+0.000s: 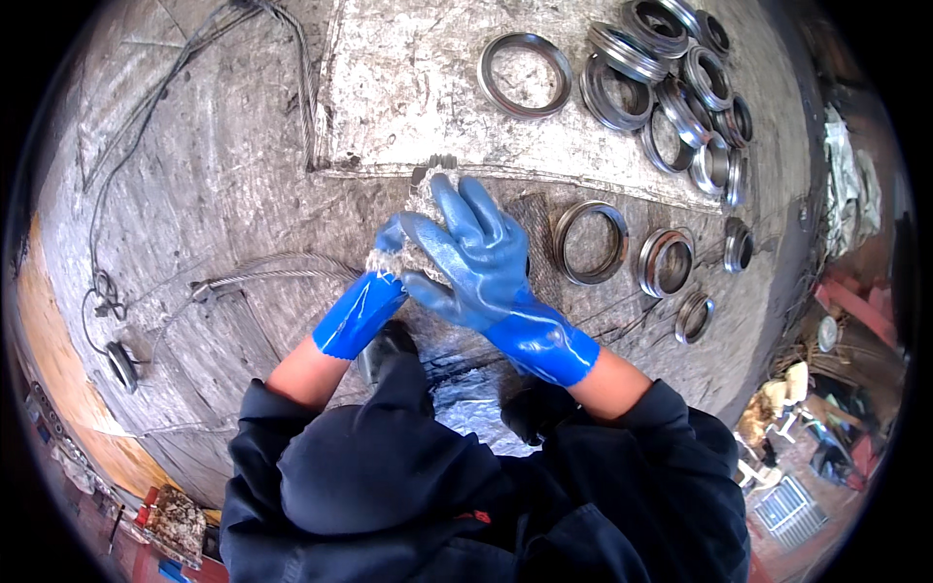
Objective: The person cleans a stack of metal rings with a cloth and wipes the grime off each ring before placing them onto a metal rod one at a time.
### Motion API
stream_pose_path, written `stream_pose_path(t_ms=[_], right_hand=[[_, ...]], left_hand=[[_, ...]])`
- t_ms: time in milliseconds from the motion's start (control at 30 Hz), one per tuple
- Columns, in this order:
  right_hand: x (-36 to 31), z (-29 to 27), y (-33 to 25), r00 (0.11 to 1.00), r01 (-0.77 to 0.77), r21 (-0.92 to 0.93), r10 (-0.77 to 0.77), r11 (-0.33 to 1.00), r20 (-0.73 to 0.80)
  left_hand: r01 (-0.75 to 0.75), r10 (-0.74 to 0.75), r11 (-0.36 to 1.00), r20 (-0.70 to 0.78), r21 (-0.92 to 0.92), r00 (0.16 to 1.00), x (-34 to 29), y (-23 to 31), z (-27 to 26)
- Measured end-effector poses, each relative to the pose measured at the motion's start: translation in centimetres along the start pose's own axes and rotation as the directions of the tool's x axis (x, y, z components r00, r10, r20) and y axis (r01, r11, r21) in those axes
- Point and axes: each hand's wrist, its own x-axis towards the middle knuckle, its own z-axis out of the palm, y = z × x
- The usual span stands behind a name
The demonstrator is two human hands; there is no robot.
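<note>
Blue-gloved hands meet around a clump of frayed whitish fibre, with steel rings lying ahead and to the right.
The clump (416,258) lies between the left hand (389,236), mostly hidden behind it, and the right hand (474,255), whose half-bent, slightly spread fingers cover it; how firmly either grips cannot be told. Just beyond the fingertips sits a dark ridged piece (442,161), partly covered. Right of the right hand, a dark woven strip (546,264) comes between it and a large ring (622,245); farther right lie three smaller rings (649,264). Ahead, a lone ring (525,112) rests on a pale stained sheet (398,107), beside a crowded ring pile (627,53). A wire rope (277,270) runs up to the left wrist from the left; a dark shoe (393,342) is near that forearm.
</note>
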Motion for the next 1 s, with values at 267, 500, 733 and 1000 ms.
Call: stream_pose_path(t_ms=[267,500,733,1000], right_hand=[[10.6,-2.5,10.0,0.739,-0.546,-0.374,0.641,0.750,0.207],[10.1,-1.7,5.6,0.841,-0.372,-0.299,0.455,0.879,0.291],[-0.3,-1.7,0.0,0.944,0.313,-0.363,-0.246,0.877,0.220],[12.9,-1.6,3.4,0.586,-0.590,-0.204,0.588,0.781,0.557]], left_hand=[[0.059,-0.056,0.998,-0.136,0.012,0.989,-1.0,4.2,10.8],[0.019,-0.005,0.962,0.052,-0.272,0.999,-1.4,3.2,8.3],[-0.357,0.337,0.915,0.131,0.188,0.932,0.1,0.4,5.9],[0.138,-0.027,0.738,0.176,-0.661,0.984,-2.0,2.1,4.8]])
